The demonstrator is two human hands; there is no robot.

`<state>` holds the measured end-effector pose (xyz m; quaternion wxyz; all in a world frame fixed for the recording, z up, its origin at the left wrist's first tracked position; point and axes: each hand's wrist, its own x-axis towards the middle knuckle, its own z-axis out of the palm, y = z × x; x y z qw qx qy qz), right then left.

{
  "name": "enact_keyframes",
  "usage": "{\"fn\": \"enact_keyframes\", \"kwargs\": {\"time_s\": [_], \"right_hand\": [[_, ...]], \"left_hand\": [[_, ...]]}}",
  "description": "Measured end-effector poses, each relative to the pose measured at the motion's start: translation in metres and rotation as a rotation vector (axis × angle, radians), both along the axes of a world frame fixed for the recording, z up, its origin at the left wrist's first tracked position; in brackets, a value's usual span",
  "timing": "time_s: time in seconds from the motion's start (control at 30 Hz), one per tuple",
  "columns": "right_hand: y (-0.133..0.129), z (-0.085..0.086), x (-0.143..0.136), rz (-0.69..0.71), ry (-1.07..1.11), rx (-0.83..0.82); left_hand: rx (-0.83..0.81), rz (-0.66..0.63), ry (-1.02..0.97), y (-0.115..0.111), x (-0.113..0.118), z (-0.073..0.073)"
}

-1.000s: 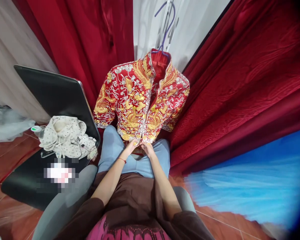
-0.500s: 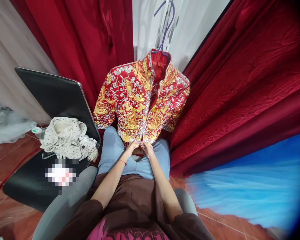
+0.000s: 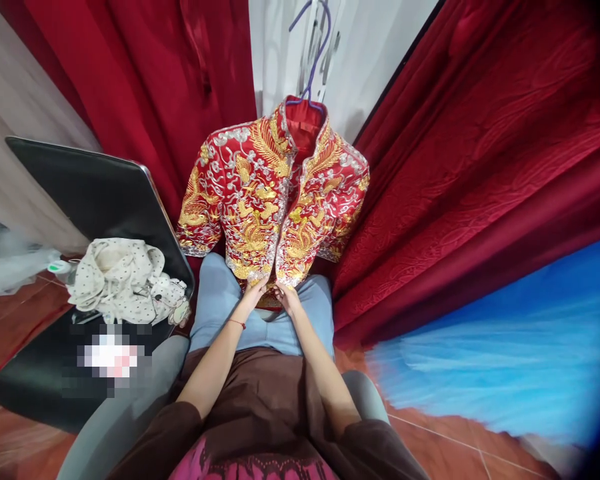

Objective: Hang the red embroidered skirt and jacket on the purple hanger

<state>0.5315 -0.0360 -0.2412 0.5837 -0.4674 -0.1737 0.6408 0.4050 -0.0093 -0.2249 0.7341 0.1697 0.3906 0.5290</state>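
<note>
A red embroidered jacket with gold and silver stitching hangs on a purple hanger in front of me, its lower part over my lap. Its front edges hang apart at the collar and run close together further down. My left hand is closed on the bottom corner of the left front edge. On the other front edge, my right hand pinches the bottom corner. A small gap separates the two hands. The fingertips are partly hidden by the hem.
To my left stands a black chair holding a white dotted cloth bag and a blurred-out item. Red curtains hang on both sides. Blue tulle spreads at the right over the tiled floor.
My hands have moved slightly apart, each with its jacket corner, widening the gap at the hem. The whole view has shifted, so things appear further left.
</note>
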Motion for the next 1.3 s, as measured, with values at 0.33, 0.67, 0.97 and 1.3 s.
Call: {"fn": "enact_keyframes", "kwargs": {"time_s": [0.33, 0.67, 0.97, 1.3], "right_hand": [[0.005, -0.015, -0.018, -0.125, 0.041, -0.036], [0.001, -0.011, -0.018, -0.143, 0.124, 0.019], [-0.006, 0.001, -0.014, -0.139, 0.172, 0.097], [-0.003, -0.001, -0.018, -0.112, 0.157, 0.102]], "left_hand": [[0.076, -0.091, -0.004, -0.016, 0.036, -0.006], [0.078, -0.108, -0.017, -0.012, 0.030, -0.005], [0.094, -0.206, -0.053, -0.009, 0.025, -0.005], [0.081, -0.154, -0.026, -0.009, 0.024, -0.011]]}}
